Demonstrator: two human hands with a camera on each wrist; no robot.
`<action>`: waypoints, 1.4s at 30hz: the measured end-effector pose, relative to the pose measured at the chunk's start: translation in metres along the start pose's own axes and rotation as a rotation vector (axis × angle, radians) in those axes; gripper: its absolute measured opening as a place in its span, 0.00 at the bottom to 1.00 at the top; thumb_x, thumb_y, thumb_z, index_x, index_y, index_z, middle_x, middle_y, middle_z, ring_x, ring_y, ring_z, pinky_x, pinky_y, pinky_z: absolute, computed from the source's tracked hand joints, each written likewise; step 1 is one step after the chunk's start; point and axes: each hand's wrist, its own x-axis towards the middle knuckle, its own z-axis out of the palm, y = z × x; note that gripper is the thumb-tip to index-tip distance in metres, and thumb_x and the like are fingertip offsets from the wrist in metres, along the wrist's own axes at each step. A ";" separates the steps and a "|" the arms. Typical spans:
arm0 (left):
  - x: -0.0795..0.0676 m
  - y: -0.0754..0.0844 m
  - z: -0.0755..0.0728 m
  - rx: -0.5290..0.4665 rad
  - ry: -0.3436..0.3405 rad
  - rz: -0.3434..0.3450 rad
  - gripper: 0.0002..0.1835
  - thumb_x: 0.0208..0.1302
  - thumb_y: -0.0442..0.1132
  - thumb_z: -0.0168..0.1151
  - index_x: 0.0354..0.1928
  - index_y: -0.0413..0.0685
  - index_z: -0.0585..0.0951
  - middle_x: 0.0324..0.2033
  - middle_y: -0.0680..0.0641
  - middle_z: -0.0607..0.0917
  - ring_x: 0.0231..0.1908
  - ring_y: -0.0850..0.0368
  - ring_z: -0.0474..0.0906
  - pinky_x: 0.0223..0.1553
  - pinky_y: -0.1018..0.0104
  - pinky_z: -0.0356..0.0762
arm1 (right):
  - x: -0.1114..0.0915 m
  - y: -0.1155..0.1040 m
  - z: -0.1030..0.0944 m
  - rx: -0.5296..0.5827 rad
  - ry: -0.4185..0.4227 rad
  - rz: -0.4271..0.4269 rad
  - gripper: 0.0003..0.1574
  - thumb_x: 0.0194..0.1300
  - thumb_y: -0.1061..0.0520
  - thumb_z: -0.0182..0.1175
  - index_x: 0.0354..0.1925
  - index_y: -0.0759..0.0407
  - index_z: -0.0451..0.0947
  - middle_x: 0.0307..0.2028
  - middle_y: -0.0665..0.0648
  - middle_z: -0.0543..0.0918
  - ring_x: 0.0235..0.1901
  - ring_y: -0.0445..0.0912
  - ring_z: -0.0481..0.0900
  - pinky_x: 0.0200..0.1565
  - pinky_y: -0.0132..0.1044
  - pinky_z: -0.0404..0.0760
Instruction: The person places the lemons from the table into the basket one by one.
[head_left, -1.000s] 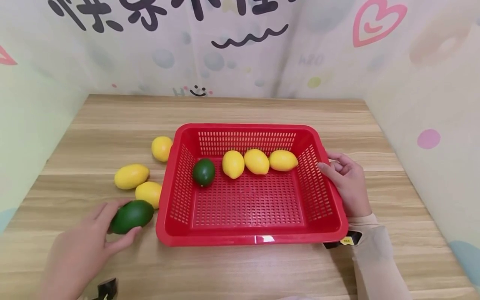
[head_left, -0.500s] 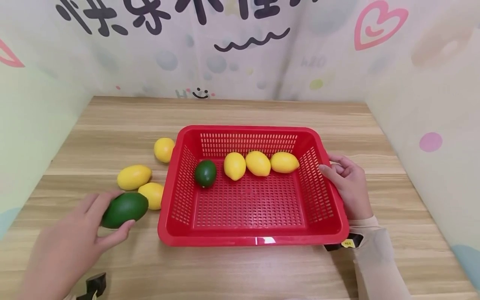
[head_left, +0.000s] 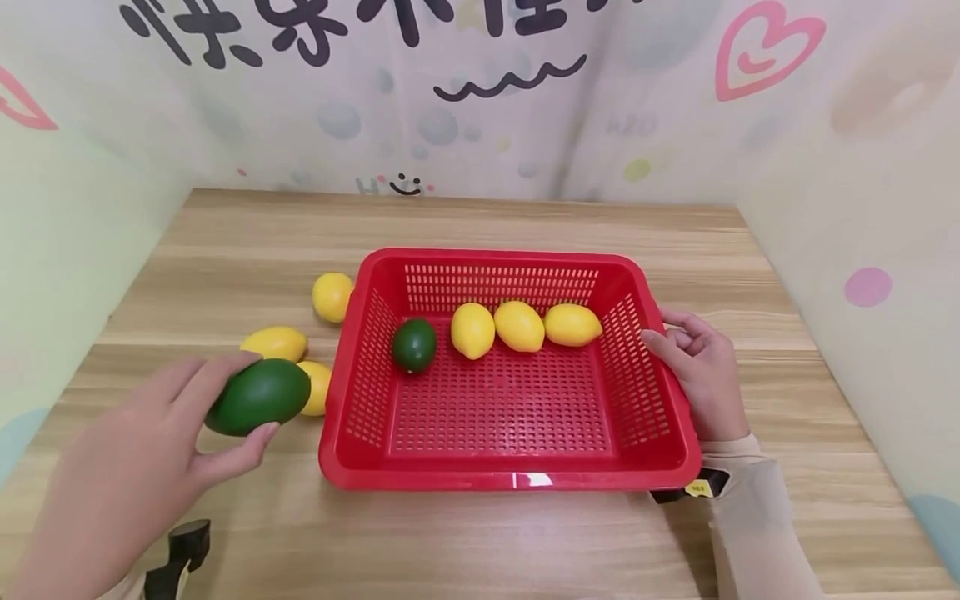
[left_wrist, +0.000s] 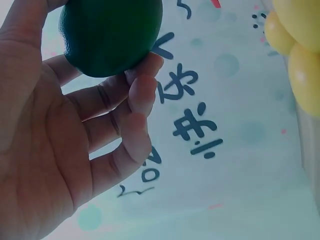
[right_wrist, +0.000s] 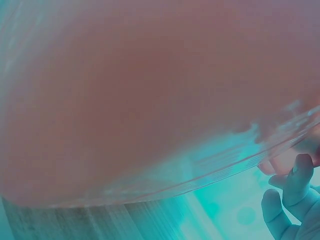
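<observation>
My left hand [head_left: 142, 450] holds a dark green avocado [head_left: 264, 397] between thumb and fingers, left of the red basket. In the left wrist view the same avocado [left_wrist: 112, 37] sits at the fingertips, its upper part cut off by the frame. On the basket's right side, my right hand [head_left: 697, 375] grips the rim, thumb over the top. The red plastic basket [head_left: 495, 480] has slotted walls. Inside it, another avocado [head_left: 414, 345] lies at the left, with three yellow lemons in a row beside it, the middle one [head_left: 519, 326] touching its neighbours.
Left of the basket are three more lemons: one [head_left: 332, 297] near its back left corner, one [head_left: 276, 342] farther left, and one [head_left: 318, 388] partly hidden behind the held avocado. The wooden table [head_left: 487, 542] meets a printed wall covering [head_left: 300, 150] at the back.
My left hand has lifted the avocado upward, and it now overlaps the nearby lemons in the head view. The right hand keeps its grip on the basket; the view has shifted slightly.
</observation>
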 end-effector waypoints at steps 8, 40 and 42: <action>0.017 0.004 -0.001 0.026 -0.010 0.069 0.42 0.72 0.74 0.31 0.55 0.45 0.79 0.35 0.44 0.80 0.26 0.52 0.74 0.10 0.60 0.69 | 0.001 0.001 0.003 -0.008 0.005 0.009 0.35 0.68 0.50 0.69 0.68 0.59 0.72 0.42 0.54 0.89 0.38 0.50 0.91 0.37 0.47 0.87; 0.052 0.010 0.006 -0.048 -0.101 0.243 0.27 0.58 0.54 0.67 0.56 0.48 0.79 0.37 0.44 0.80 0.28 0.53 0.77 0.16 0.58 0.78 | 0.000 -0.003 0.002 0.007 -0.006 -0.019 0.36 0.69 0.52 0.69 0.69 0.62 0.71 0.37 0.56 0.89 0.35 0.50 0.91 0.36 0.47 0.87; 0.054 0.011 0.006 -0.050 -0.111 0.238 0.30 0.52 0.52 0.72 0.56 0.48 0.79 0.38 0.44 0.80 0.28 0.53 0.77 0.17 0.56 0.80 | 0.000 -0.003 0.002 0.003 -0.003 -0.017 0.36 0.69 0.52 0.69 0.69 0.62 0.71 0.37 0.56 0.89 0.35 0.50 0.91 0.35 0.47 0.87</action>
